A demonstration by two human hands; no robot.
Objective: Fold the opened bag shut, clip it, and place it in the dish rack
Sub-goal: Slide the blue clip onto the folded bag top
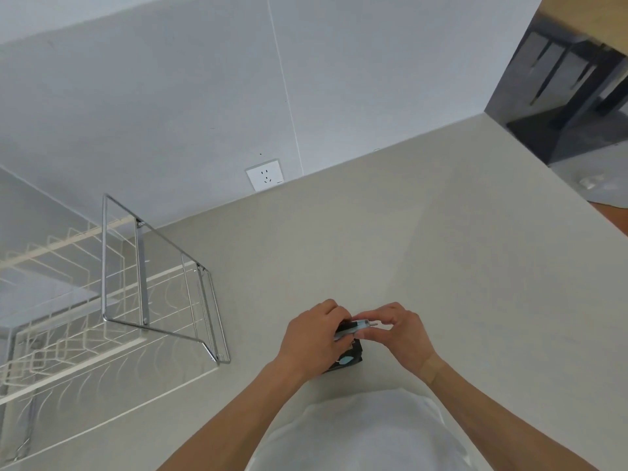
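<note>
A small black bag (350,357) with a light blue pattern stands on the beige counter (390,239), close to my body. My left hand (314,336) wraps its top from the left and hides most of it. My right hand (396,329) pinches a pale blue-grey clip (356,326) that lies across the bag's top edge. Whether the clip is closed on the fold I cannot tell. The dish rack (142,283), chrome frame with white wire shelves, stands at the left.
A white wall socket (264,175) sits on the grey wall behind the counter. The counter's right edge drops to a floor with dark furniture (571,90) at the far right. A plaster is on my right wrist.
</note>
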